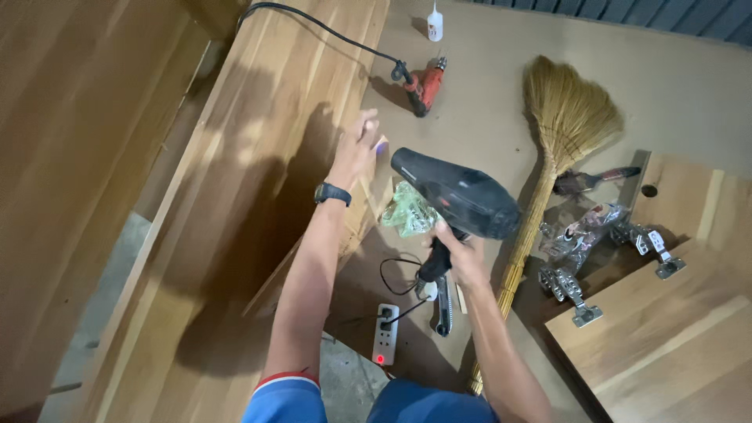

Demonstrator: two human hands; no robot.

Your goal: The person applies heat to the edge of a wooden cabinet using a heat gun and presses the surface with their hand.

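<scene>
My right hand (462,254) grips the handle of a black hair dryer (458,196), whose nozzle points up and left toward the edge of a long wooden panel (235,180). My left hand (356,145), a black watch on its wrist, presses a small purple block (381,144) against that panel's right edge. The dryer's black cord (395,274) drops to a white power strip (386,333) with a red light, lying on the floor between my arms.
A red drill (425,82) with a black cable and a white glue bottle (435,23) lie at the top. A straw broom (560,133), metal hinges (607,251), a crumpled green bag (407,211), a handsaw (443,305) and more wooden boards (666,337) are on the right.
</scene>
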